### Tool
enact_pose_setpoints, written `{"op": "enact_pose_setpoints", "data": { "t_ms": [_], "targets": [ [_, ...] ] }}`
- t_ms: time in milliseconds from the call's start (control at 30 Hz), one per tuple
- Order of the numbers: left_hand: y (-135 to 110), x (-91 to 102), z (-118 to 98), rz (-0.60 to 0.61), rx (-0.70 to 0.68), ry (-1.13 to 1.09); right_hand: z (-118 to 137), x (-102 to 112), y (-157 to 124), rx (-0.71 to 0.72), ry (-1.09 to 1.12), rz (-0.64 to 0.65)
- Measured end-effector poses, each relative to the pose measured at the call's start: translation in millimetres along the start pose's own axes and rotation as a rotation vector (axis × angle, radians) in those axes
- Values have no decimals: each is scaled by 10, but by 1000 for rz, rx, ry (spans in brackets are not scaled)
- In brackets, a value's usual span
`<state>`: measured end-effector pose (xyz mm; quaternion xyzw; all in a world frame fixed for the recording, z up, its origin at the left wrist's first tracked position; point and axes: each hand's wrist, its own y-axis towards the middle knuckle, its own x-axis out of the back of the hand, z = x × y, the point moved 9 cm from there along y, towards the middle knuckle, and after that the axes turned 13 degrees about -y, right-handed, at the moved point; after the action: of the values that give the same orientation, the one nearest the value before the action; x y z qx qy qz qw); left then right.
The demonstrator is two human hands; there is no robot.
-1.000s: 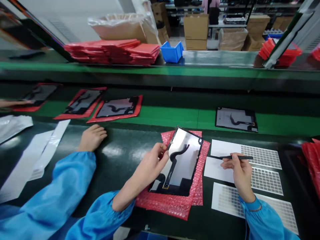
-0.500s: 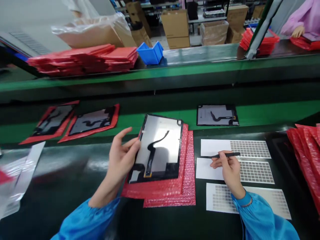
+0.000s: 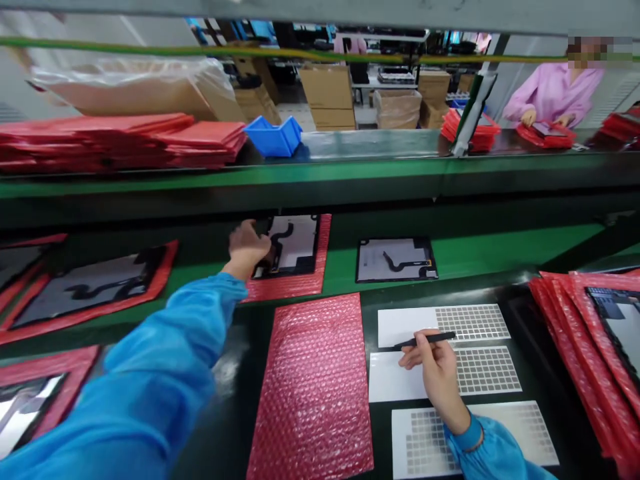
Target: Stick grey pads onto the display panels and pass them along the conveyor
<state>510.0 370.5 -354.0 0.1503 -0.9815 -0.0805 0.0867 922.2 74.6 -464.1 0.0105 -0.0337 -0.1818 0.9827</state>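
My left hand (image 3: pixel 247 248) reaches out over the green belt (image 3: pixel 475 250), fingers closed on the left edge of a tablet panel (image 3: pixel 293 243) that lies on a red bubble sheet (image 3: pixel 300 283). My right hand (image 3: pixel 435 363) rests on the white sticker sheets (image 3: pixel 445 373), pinching black tweezers (image 3: pixel 425 340). A bare red bubble-wrap pad (image 3: pixel 313 380) lies on the dark bench in front of me, between my two arms.
Another panel (image 3: pixel 395 260) lies on the belt to the right, and more on red sheets (image 3: pixel 95 287) to the left. Red bubble bags with a panel (image 3: pixel 595 333) lie at the right edge. Across the line: red stacks (image 3: pixel 125 140), a blue bin (image 3: pixel 273 137), a person in pink (image 3: pixel 550 93).
My left hand carried the panel with its red sheet from the pad in front of me out onto the green belt. My right hand stayed on the sticker sheets with the tweezers.
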Motion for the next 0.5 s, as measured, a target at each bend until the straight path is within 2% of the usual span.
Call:
{"op": "enact_pose_setpoints", "data": {
  "t_ms": [67,133,233,300,400,500],
  "targets": [
    [-39,-245,-15,66,5,166,1,11,7,0,-6,-11],
    [-170,-657,63,189,49,327,2,22,14,1,-14,-22],
    [-490,-1333,250,394,141,492,13,33,28,1,-16,-28],
    [-672,-1626,313,461,184,563,44,41,35,9,-6,-31],
    [-814,-1779,288,509,240,589,125,43,35,31,1,-24],
    [-867,-1728,163,519,267,481,201,52,27,63,6,-27]
  ]
}}
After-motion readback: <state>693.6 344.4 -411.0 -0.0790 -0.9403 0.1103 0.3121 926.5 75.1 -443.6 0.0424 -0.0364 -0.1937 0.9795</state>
